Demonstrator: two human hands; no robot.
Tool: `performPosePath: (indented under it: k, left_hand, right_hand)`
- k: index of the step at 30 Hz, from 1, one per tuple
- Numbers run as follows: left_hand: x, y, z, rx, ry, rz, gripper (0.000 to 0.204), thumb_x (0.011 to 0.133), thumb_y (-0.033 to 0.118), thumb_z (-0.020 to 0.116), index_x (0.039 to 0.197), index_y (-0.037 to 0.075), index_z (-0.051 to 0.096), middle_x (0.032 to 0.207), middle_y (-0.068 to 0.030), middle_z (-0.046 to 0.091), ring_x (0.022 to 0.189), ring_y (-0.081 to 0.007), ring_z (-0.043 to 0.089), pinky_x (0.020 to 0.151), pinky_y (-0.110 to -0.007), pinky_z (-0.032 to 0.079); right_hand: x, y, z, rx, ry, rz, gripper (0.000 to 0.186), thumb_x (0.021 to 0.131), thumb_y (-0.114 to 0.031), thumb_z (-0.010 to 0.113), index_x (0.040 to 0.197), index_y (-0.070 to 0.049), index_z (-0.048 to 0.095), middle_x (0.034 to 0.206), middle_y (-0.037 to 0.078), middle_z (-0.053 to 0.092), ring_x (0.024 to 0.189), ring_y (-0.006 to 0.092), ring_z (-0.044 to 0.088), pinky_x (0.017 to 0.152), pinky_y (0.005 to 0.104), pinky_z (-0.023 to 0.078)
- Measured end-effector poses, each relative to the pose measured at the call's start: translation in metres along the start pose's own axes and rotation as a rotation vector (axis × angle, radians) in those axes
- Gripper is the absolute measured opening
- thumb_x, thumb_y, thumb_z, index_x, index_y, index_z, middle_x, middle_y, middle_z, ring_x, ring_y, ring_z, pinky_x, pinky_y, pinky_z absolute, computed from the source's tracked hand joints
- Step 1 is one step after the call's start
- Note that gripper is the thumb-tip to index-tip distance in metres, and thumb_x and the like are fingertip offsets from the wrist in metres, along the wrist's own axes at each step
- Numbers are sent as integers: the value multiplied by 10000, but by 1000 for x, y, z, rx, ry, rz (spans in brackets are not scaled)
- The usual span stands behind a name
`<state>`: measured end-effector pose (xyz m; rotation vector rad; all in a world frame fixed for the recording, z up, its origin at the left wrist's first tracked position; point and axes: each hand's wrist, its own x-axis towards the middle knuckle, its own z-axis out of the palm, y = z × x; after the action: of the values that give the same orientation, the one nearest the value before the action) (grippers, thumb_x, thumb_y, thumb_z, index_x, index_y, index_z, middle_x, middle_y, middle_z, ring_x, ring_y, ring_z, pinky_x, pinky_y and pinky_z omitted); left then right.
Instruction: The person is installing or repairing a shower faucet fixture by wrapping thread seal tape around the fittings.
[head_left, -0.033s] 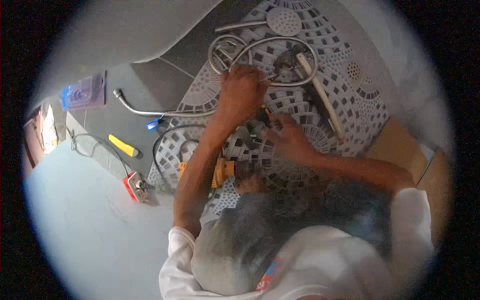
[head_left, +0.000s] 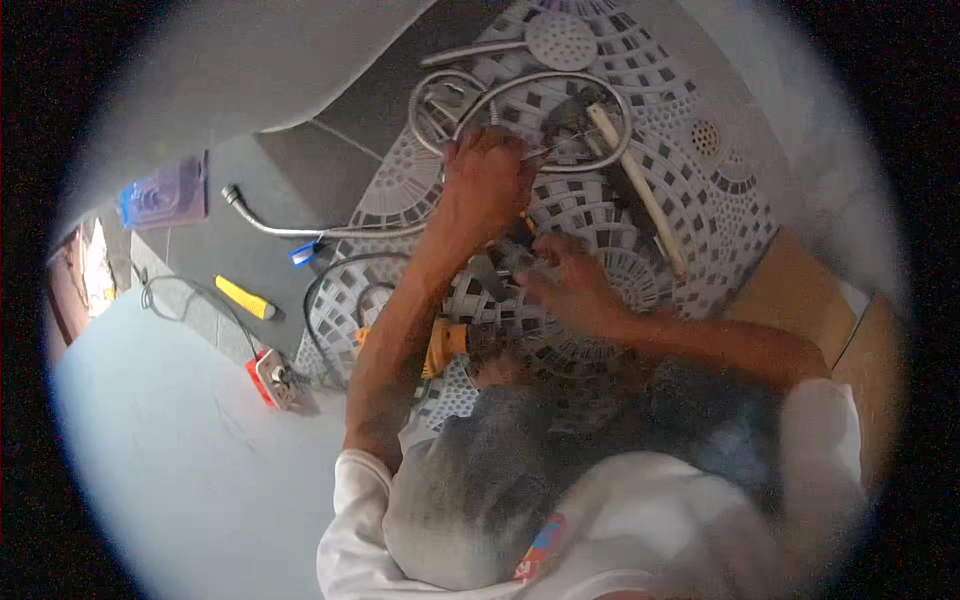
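Where the two hands come together over the patterned floor (head_left: 745, 255), a small dark-and-yellow piece (head_left: 521, 236) lies in the gap between them, and its place there is the relation that seems to matter most. From the left hand (head_left: 487, 180) it lies toward the near right, close under the fingers; from the right hand (head_left: 572, 282) it lies toward the far left, just beyond the fingertips or against them. Its long axis appears to slant from far right to near left, though blur leaves this uncertain. Which hand is nearer is a close call, as both all but meet at it. The left grip shows its back with the fingers curled, so I cannot tell how tightly it is closed or on what. The right grip is partly bent and blurred; whether it has hold of anything cannot be told. Beyond the left hand loops the silver hose (head_left: 628, 115), while the pale rod (head_left: 640, 190) slants to the right.
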<state>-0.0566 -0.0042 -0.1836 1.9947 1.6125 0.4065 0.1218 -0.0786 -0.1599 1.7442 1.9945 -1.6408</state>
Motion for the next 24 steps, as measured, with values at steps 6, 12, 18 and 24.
performPosePath:
  k: [6,12,18,24]
  left_hand:
    - [28,10,54,243,90,28,245,804,258,626,798,20,686,830,-151,667,859,-372,597,814,-551,410]
    - [28,-10,-1,-242,15,124,274,845,269,620,864,9,704,783,-147,678,755,-307,657,721,-432,487]
    - [-31,-36,-54,-529,45,-195,331,882,344,655,975,31,712,757,-103,681,666,-153,625,636,-330,491]
    - [-88,-52,-87,-543,137,-390,320,889,309,671,942,-6,689,742,-21,621,681,-98,544,633,-277,455]
  right_hand:
    - [-26,27,20,65,115,6,459,898,-357,642,1147,9,522,1040,179,584,983,298,584,885,414,463]
    - [-38,29,7,162,51,134,489,889,-364,642,1181,9,523,1104,190,583,1034,324,578,906,420,456]
    - [-24,3,33,72,62,-9,635,879,-430,647,1278,25,455,1219,225,514,1126,336,529,960,440,435]
    - [24,-39,51,-14,183,-109,718,858,-460,654,1283,65,411,1232,265,471,1156,369,491,972,473,408]
